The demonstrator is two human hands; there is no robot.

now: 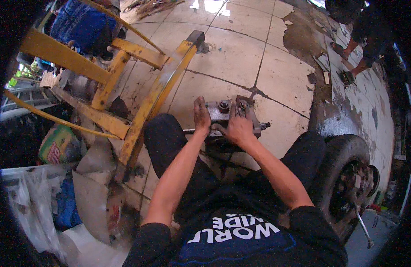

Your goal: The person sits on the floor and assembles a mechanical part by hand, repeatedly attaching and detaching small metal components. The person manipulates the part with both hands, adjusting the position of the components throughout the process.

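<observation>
Between my knees stands a greasy dark metal housing (220, 114), boxy, with round fittings on top. A short shaft (265, 126) sticks out of its right side, and a thin rod (189, 131) shows at its left. My left hand (202, 116) lies along the left side of the housing, its fingers straight and pointing away from me. With bent fingers over the top right part and the thumb across the near face, my right hand (239, 123) grips the housing. Grease blackens the fingers of both hands. The underside of the housing is in shadow.
A yellow metal frame (145, 111) stands close on my left, with a blue container (83, 26) behind it. Cardboard (94, 191) and plastic sheeting (34, 209) lie nearer. At my right are a tyre (323, 178) and a metal bar tool (364, 227). Another person's legs (365, 49) show far right.
</observation>
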